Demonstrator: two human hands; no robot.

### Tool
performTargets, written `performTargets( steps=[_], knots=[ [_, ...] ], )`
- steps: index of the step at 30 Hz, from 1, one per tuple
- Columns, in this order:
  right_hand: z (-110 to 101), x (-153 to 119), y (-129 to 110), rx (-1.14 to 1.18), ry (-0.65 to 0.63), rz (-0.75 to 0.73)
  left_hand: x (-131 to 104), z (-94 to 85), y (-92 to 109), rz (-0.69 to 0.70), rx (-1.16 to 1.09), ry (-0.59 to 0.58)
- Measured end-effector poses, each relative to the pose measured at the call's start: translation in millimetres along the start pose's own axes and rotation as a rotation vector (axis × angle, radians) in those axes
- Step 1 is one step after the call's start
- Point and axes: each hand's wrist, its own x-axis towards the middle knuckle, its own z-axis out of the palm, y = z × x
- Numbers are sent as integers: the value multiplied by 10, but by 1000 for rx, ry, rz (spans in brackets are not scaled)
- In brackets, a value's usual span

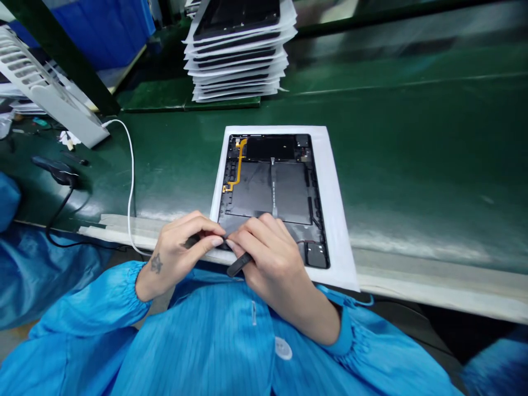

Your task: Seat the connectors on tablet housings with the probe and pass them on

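Observation:
An opened tablet housing (289, 181), black inside with an orange flex cable (240, 162) along its left side, lies on a white sheet (338, 231) in front of me. My left hand (179, 245) is closed at the housing's lower left corner, thumb and forefinger pinched together. Something dark shows within that hand, but I cannot make out what it is. My right hand (270, 247) grips a slim black hand tool (239, 265), whose rounded end sticks out below the fingers. Its fingertips meet the left ones at the corner, hiding the tool's working end.
Behind the housing rises a stack of similar dark panels between white sheets (239, 71). At left stand a white slotted device (53, 82) with a white cable (132, 181) and a black corded object (58, 170). A blue-sleeved person (37, 275) is at the left edge.

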Motion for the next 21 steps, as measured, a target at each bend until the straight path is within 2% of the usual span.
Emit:
performTargets(
  steps=[10,14,17,21],
  knots=[
    [-13,-11,-18,-74,27,-37,16,-25,-13,2,93,-34],
    [-50,-64,7,-77,44,-76,35,-76,-75,115,229,-110],
    [-72,-91,33,-82,-18,-138,14,-102,-113,229,361,-153],
    [-89,-86,35,-138,-100,-187,-22,-126,-113,293,504,-220]
  ],
)
